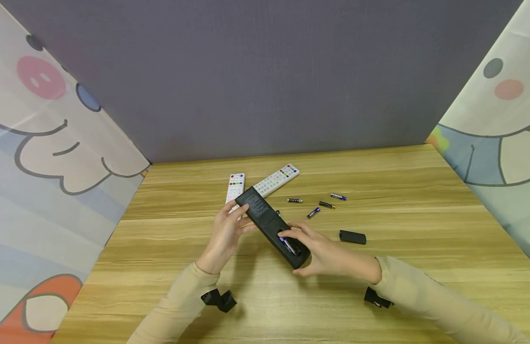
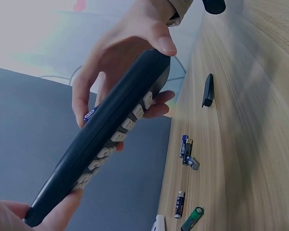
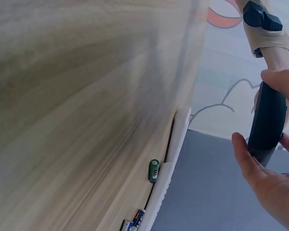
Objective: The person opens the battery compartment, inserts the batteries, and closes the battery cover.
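A black remote control [image 1: 264, 219] is held tilted above the table, back side up in the head view. Its far end is gripped by my left hand [image 1: 225, 234], thumb on the back. Around the near end curls my right hand [image 1: 318, 248], its fingertips at a blue and silver battery [image 1: 288, 245] in the uncovered battery compartment. In the left wrist view, white buttons [image 2: 118, 136] line the remote's other face. The right wrist view shows the remote [image 3: 268, 122] from its end, and the compartment is hidden there.
Two white remotes [image 1: 275, 180] lie behind the left hand. Several loose batteries [image 1: 327, 205] are scattered to their right, with a green one [image 2: 191, 219] close by. A black battery cover [image 1: 353, 237] rests right of the right hand. A grey panel [image 1: 265, 81] stands behind the table.
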A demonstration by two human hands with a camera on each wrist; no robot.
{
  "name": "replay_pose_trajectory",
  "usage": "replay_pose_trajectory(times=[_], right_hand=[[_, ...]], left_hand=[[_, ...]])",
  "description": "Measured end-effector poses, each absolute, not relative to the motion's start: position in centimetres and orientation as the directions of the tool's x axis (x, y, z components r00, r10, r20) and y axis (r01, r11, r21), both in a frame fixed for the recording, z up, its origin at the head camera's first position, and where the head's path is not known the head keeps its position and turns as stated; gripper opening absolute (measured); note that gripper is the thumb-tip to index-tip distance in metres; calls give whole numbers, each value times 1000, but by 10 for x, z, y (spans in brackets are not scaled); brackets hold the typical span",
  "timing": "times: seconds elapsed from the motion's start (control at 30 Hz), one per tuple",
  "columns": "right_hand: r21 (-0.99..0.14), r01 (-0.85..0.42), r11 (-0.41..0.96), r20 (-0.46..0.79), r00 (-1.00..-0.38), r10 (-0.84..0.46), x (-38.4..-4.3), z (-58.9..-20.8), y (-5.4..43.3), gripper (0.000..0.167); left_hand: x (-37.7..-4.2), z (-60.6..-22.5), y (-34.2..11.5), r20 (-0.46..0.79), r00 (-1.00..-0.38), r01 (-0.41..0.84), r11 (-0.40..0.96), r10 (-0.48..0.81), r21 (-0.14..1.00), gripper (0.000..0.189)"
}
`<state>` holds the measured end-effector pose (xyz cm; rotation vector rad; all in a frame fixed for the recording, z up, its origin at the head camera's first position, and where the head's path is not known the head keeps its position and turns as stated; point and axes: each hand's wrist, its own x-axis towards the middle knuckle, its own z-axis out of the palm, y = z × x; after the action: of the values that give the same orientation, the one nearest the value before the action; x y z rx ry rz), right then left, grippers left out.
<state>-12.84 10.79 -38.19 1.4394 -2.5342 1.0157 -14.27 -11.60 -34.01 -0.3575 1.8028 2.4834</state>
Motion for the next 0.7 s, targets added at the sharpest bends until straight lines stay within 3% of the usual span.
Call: replay_pose_trajectory(times=[0.33, 0.7], right_hand=[[-409, -850, 332, 445, -504, -740, -128, -384, 108, 81], [-199, -923, 328, 508, -383, -771, -127, -387, 109, 80]], left_hand=[[-142, -339, -116, -214, -973, -178, -312, -87, 933, 34], [-140, -338, -116, -212, -974, -178, -315, -75, 932, 31]])
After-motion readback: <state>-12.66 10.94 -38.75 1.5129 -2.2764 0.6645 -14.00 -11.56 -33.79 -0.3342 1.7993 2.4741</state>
